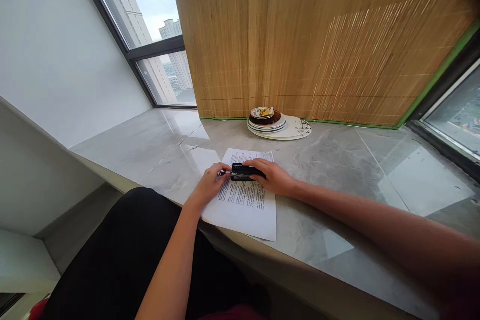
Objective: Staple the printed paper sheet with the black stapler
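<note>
Papers (240, 215) on grey ledge (330, 155), blind (258, 35) behind.

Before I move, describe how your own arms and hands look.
The left hand and right hand are bare, five-fingered and ungloved. Both slim forearms are uncovered, with no watch or bracelet in sight. A dark reddish patch by the right arm may be a sleeve, but it is too dim to tell.

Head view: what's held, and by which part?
The right hand grips the black stapler by its right end; the left hand meets its left end, grip unclear.
</note>
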The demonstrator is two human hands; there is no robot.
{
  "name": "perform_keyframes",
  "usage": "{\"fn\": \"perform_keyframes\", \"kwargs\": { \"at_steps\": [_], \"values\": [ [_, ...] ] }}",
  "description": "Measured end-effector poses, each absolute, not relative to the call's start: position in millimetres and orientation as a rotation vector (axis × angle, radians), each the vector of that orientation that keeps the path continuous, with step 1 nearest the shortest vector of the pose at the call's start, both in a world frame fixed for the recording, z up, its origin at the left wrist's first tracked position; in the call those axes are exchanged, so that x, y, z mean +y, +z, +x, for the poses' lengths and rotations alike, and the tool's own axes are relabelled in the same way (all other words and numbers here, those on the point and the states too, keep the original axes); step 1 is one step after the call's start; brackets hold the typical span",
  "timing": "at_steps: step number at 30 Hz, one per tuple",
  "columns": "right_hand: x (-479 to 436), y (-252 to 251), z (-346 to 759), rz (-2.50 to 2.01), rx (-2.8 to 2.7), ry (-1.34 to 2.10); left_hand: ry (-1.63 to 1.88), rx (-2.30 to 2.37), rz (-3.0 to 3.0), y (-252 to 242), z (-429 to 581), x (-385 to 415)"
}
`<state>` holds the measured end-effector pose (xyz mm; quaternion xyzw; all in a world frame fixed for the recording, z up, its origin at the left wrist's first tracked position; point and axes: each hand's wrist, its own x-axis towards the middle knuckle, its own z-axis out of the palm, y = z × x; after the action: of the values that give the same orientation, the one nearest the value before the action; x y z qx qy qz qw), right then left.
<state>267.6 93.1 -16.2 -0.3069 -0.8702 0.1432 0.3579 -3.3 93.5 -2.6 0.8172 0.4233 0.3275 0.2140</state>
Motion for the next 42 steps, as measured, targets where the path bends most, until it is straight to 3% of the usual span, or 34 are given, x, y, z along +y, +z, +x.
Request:
{"fn": "perform_keyframes", "kwargs": {
  "at_steps": [35,42],
  "values": [
    [93.4,-14.9,265.6,-0.794,-2.213,0.400,0.885,1.228,2.239,1.1,-1.1,91.3],
    [96.0,-7.9,270.2,-0.767,-2.131,0.593,0.956,1.203,2.270,1.3,-5.6,85.0]
  ]
}}
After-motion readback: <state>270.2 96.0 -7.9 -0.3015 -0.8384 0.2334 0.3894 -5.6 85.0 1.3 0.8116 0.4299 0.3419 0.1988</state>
